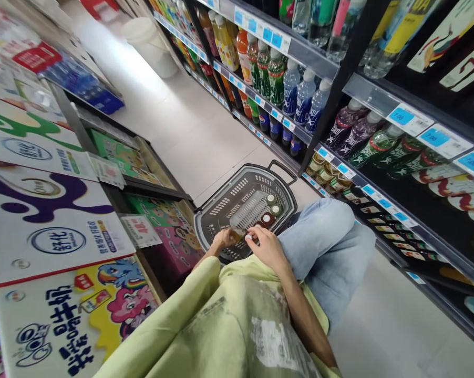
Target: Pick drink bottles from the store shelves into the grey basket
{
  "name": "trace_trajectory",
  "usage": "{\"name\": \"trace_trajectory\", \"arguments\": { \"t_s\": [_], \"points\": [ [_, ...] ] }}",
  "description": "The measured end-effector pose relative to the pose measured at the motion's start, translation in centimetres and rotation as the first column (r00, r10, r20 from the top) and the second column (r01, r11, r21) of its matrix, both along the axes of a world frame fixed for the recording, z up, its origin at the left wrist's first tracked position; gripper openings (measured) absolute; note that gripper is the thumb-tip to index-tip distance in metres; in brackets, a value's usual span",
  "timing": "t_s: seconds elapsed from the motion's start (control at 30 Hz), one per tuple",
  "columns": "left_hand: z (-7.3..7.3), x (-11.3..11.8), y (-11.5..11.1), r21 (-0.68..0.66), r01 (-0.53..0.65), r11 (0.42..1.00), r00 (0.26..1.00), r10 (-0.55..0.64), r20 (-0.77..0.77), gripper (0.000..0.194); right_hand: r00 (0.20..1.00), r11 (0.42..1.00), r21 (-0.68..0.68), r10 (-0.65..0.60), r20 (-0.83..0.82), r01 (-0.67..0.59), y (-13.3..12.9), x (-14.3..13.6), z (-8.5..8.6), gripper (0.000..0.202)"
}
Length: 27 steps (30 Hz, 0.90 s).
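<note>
Over the near edge of a dark grey shopping basket [217, 212], my left hand [222, 240] is closed around a small bottle [236, 237] with brownish-yellow contents. The bottle lies tilted on its side, its white cap end toward the right. My right hand [265, 247] has its fingers bent at that cap end, pinching it; the fingers partly hide the cap. Inside the basket, on its right side, several bottles stand upright with their caps [270, 199] showing, some pale and one brown-rimmed [267, 218]. The basket rests on the floor with its handle [283, 172] folded outward.
Drink shelves [296, 52] with price tags run along the right. Stacked milk cartons [55, 226] stand close on the left. Tiled floor [174, 126] stretches ahead to a white bucket [150, 47]. My bent knee [319, 226] is just right of the basket.
</note>
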<state>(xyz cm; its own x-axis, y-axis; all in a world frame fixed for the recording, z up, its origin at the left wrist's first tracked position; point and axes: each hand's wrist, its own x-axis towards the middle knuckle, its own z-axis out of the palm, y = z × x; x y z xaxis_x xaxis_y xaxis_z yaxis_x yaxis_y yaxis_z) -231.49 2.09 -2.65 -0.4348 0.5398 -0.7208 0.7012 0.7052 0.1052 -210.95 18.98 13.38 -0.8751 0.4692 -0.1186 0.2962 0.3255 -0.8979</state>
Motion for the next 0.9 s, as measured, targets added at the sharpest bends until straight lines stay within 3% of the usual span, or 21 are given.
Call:
{"name": "trace_trajectory", "arguments": {
  "t_s": [0.23,0.47,0.7,0.9],
  "points": [
    [-3.7,3.5,-1.6,-0.041,-0.146,0.989,0.989,0.147,0.033,0.045,0.993,0.997,0.045,0.066,0.094,-0.070,0.2,-0.5,0.2,0.014],
    [-5.8,3.3,-1.4,-0.062,-0.276,0.959,0.961,0.277,0.013,0.047,0.984,0.990,0.084,0.096,0.151,-0.110,0.0,-1.0,-0.2,0.014],
    [-6.4,2.5,-1.4,-0.053,-0.365,0.929,0.930,0.367,0.022,0.053,0.974,0.985,0.107,0.116,0.192,-0.138,-0.1,-1.5,-0.4,0.015],
    [-5.5,1.6,-0.8,-0.048,-0.406,0.912,0.913,0.407,0.006,0.048,0.971,0.980,0.113,0.139,0.193,-0.162,-0.1,-2.1,-0.7,0.015]
  ]
}}
